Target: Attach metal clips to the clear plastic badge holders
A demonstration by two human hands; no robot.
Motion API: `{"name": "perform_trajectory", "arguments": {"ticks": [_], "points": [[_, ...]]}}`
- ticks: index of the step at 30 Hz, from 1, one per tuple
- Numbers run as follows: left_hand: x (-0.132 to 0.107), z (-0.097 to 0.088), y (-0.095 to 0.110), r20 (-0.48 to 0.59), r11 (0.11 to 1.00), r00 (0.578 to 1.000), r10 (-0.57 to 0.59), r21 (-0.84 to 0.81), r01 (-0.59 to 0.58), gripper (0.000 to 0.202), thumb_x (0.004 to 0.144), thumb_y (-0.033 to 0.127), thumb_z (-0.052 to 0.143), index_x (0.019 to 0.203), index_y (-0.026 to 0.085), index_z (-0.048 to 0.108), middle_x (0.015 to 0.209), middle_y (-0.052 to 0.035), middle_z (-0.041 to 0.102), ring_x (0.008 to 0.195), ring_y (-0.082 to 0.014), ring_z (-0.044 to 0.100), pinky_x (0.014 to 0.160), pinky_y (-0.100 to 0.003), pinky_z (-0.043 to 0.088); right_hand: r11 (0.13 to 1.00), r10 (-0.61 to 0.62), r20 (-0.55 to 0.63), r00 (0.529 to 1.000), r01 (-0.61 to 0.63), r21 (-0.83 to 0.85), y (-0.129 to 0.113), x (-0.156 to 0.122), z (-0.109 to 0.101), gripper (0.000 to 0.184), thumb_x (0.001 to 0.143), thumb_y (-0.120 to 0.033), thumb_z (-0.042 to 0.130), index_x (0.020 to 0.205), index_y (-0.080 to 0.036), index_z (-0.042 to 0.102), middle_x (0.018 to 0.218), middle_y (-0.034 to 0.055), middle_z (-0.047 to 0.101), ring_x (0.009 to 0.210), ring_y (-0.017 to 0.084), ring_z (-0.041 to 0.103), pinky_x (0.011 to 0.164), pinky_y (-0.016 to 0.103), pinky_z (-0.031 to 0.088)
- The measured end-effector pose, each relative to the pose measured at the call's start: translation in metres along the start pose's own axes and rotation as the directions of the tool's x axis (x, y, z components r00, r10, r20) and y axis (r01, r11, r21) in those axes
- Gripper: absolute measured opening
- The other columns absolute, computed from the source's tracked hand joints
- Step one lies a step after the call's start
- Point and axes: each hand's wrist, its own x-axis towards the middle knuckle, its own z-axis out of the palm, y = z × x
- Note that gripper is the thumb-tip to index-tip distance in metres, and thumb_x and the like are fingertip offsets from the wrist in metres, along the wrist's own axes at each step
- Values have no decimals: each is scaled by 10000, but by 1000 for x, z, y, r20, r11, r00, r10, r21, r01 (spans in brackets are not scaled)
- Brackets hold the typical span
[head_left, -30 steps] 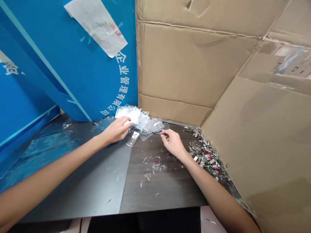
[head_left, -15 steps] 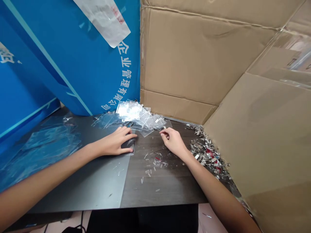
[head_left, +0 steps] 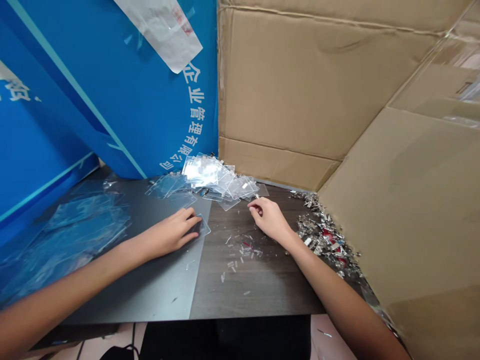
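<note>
On the dark wood-grain counter (head_left: 258, 290), a loose heap of clear plastic badge holders (head_left: 210, 175) lies against the corner where the blue printed board (head_left: 112, 105) meets the cardboard sheet (head_left: 285, 90). The two hands are well apart. The left hand (head_left: 168, 232) lies with its fingers curved over a single clear badge holder (head_left: 202, 226), which sits apart from the heap at the edge of a grey sheet (head_left: 150, 285), and it is not clamped on it. The right hand (head_left: 270, 218) hovers beside the heap with thumb and forefinger drawn close; whether they pinch anything is too small to tell. Just right of that hand, a mound of metal clips (head_left: 322, 235) flecked with red spills along the foot of the cardboard sheet. Small clear plastic strips (head_left: 240, 255) are scattered on the counter below the right hand. Clear plastic film (head_left: 86, 230) lies in folds at the left, against the blue printed board, which carries white Chinese lettering and a taped white paper strip (head_left: 161, 30).
</note>
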Motion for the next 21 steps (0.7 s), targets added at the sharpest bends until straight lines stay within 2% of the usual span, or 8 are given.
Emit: {"name": "perform_trajectory", "arguments": {"ticks": [2,4,8,14,16,18,21], "points": [[-1,1,3,10,999,1000,-22,40,22,482,1113,347,424,1386,130,757,1319,-226,687,1218,-384,703,1086,-526,578,1000,-2,9,1000,2,-4,0,0,1,212,1015,-66,654,1030,-166,841,1023,102,827,874,218,751,868,335,573],[-2,1,6,-9,998,999,-46,30,47,480,1109,349,434,1396,132,750,1350,-230,680,1253,-387,703,1119,-533,583,1000,-3,15,1000,3,-8,-1,0,2,207,1014,-61,662,1028,-166,841,1017,98,828,871,214,752,853,325,569],[-2,1,6,-17,992,998,-67,-110,65,475,1052,429,604,1439,180,723,1452,-197,655,1398,-377,660,1217,-501,555,1000,-5,20,1000,5,-19,-1,0,3,197,1022,-66,667,1042,-161,839,1026,102,826,887,215,751,859,323,564],[14,-12,-4,9,980,998,-61,-188,61,602,872,443,827,1435,258,719,1436,-137,639,1360,-367,666,1190,-500,561,1000,-1,38,999,3,-30,-2,0,2,204,1026,-68,656,1045,-168,833,1034,99,826,895,216,746,870,332,562],[20,-16,-7,-3,982,999,-36,-185,35,508,908,424,779,1384,252,742,1353,-124,669,1272,-341,694,1125,-474,587,999,-1,41,999,3,-35,-2,0,1,200,1030,-73,655,1051,-166,831,1037,102,821,901,216,743,882,336,562],[25,-18,-11,-50,986,999,-13,-165,4,379,1005,357,626,1334,220,758,1255,-124,690,1163,-306,711,1059,-448,601,999,1,44,999,1,-39,-2,0,0,197,1036,-80,653,1055,-165,831,1036,103,815,904,215,740,885,336,561],[32,-18,-20,-183,995,983,36,-81,-52,413,1035,227,469,1322,169,760,1176,-142,683,1096,-290,693,1029,-439,605,999,2,51,999,0,-47,-2,0,-1,197,1043,-87,653,1055,-169,831,1035,100,807,914,214,738,887,334,559]]}}
